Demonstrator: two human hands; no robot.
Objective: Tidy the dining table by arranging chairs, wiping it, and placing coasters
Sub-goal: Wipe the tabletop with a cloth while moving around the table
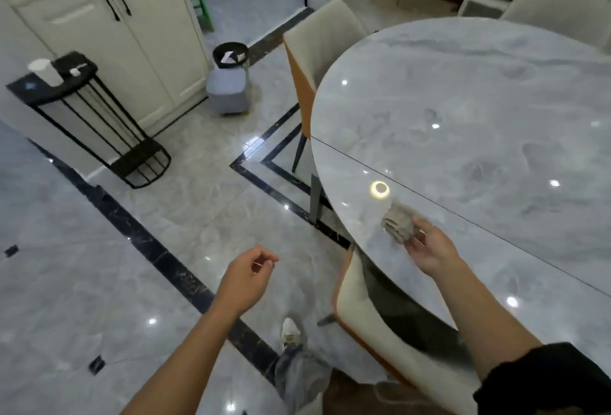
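**Cloth on the table edge, held by the right hand**

The folded grey-beige cloth (397,223) lies on the marble-look table (479,100), near its rounded left edge and just under a round light reflection. The right hand (429,251) grips the cloth from the near side, with the fingers curled on it and the thumb on top. The picture is a little blurred here, so I cannot tell how hard the cloth is pressed on the surface.

The left hand (246,277) hangs over the floor, well apart from the table. Its fingers are loosely curled and I see nothing in them.

One chair (355,295), with a cream seat and an orange back, stands pushed under the near edge of the table, below the right forearm. A second chair (317,41) of the same kind stands at the far left side of the table.

A white shoe (291,330) shows on the glossy tile floor between the two arms. Farther left are a small bin (230,56) with paper in it, a cream cabinet (109,34), and a black side stand (84,107) with a white cup (44,71) on top.
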